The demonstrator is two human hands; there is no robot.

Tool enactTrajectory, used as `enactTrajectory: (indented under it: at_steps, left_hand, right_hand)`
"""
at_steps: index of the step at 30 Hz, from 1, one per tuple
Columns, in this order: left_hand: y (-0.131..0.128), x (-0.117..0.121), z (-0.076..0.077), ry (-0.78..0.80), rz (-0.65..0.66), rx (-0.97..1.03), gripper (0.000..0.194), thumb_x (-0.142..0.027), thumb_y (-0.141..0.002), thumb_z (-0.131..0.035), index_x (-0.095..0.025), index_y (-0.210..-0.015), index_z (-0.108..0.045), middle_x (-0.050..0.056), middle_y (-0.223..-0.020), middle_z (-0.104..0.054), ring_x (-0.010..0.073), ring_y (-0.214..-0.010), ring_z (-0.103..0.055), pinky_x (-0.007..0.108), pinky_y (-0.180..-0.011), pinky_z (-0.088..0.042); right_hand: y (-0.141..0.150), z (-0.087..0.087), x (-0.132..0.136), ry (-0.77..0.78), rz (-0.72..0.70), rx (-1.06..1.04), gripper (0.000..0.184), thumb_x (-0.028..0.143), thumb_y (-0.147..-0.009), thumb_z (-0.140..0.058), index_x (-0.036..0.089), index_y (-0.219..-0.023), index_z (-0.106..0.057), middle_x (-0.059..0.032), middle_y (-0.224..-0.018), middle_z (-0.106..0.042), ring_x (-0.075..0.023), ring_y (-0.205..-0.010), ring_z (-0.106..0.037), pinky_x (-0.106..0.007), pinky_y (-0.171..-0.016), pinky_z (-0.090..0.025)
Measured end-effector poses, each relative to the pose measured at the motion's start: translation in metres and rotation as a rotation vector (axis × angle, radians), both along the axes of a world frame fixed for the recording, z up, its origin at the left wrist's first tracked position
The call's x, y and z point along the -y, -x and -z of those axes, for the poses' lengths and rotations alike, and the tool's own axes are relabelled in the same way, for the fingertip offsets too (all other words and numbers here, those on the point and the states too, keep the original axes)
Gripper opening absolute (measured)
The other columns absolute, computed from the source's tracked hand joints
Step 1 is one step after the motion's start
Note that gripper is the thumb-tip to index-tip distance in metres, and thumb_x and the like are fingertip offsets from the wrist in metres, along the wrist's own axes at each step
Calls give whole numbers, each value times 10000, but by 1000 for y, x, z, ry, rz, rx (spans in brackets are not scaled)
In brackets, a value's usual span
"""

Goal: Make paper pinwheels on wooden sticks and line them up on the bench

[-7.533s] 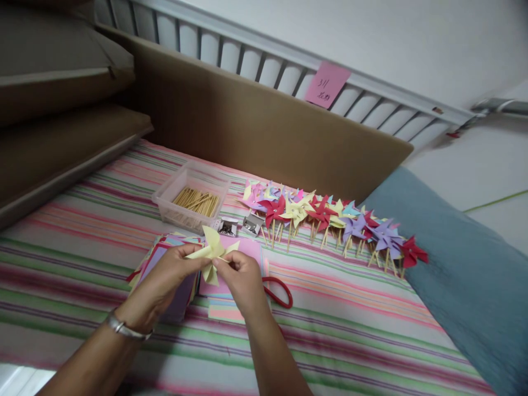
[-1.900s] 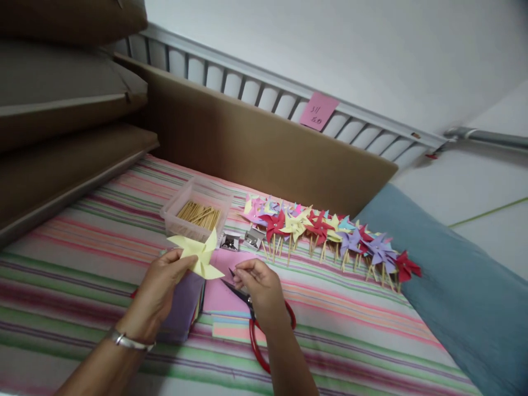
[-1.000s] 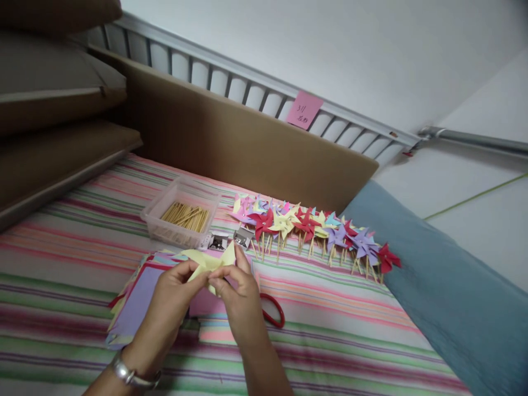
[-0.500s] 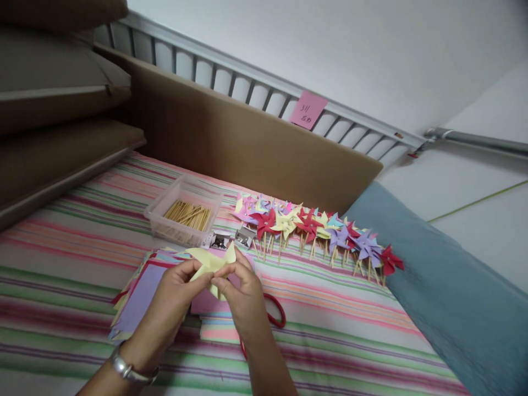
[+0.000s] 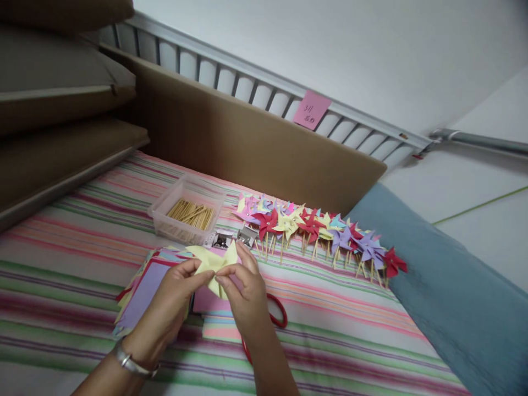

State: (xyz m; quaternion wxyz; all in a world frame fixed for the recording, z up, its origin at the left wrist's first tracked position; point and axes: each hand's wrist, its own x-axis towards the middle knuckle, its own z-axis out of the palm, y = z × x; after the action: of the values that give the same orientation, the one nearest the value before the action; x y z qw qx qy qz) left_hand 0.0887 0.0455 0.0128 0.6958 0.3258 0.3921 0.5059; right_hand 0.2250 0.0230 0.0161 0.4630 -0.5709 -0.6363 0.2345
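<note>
A pale yellow paper pinwheel (image 5: 214, 263) is held up between both hands, its pointed blades spread. My left hand (image 5: 181, 286) pinches it from the left, thumb at its centre. My right hand (image 5: 243, 286) grips it from the right, with thumb and index finger closed near the middle. Whatever may be between those fingertips is too small to make out. Beneath the hands lie a stack of coloured paper (image 5: 144, 291) and a pink sheet (image 5: 206, 302). Red-handled scissors (image 5: 282, 312) lie partly hidden under my right wrist.
A clear plastic box (image 5: 159, 220) holds thin wooden sticks (image 5: 192, 213). Beside it stand small boxes of metal pins (image 5: 246, 236). Finished pinwheels (image 5: 311, 224) in several colours lie in a row on the striped cloth (image 5: 350, 341). Behind is a brown board (image 5: 247, 132); cartons (image 5: 61, 159) rise at left.
The pinwheel has tilted slightly, showing its face more, while both hands keep their pinch at its centre. The whole view has shifted a little.
</note>
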Motion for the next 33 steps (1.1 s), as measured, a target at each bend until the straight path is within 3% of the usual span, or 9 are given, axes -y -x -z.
enactTrajectory:
  at_steps: [6,10,16,23,33]
  left_hand:
    - [-2,-2,6,1,-17,5,90,-219,-605,-783,-195,-621,-697,-27,-611,-654,132,-590,-540,223,-600,-394]
    - [-3,-2,10,-12,9,14,81,-230,-638,-774,-193,-645,-702,-25,-633,-660,134,-618,-548,226,-632,-403]
    - [-3,-3,12,-14,0,-4,93,-233,-630,-783,-198,-642,-698,-39,-625,-651,131,-616,-551,224,-635,-403]
    - [-1,-1,5,-52,-6,-71,131,-235,-621,-775,-185,-582,-660,-43,-586,-612,118,-593,-515,206,-602,-395]
    - [3,0,4,-94,86,-71,72,-245,-683,-751,-198,-721,-712,-13,-751,-717,151,-753,-608,223,-727,-452]
  right_hand:
    - [1,-1,2,-25,-50,23,118,168,-835,-565,230,-820,-664,-44,-1530,-315,-241,-1428,-213,-469,-1136,-208]
    - [0,-2,2,0,-67,11,111,156,-832,-551,216,-803,-640,-50,-1546,-279,-237,-1432,-202,-451,-1134,-211]
    - [-1,-5,3,70,-54,-20,102,164,-821,-565,221,-781,-640,-53,-1536,-304,-234,-1424,-227,-449,-1127,-214]
    - [-2,-8,1,184,-49,-97,79,168,-782,-586,211,-753,-645,-91,-1499,-370,-235,-1397,-291,-421,-1110,-236]
    - [-4,-12,1,245,-48,-218,50,221,-744,-608,206,-754,-655,-114,-1453,-438,-251,-1346,-383,-387,-1072,-269]
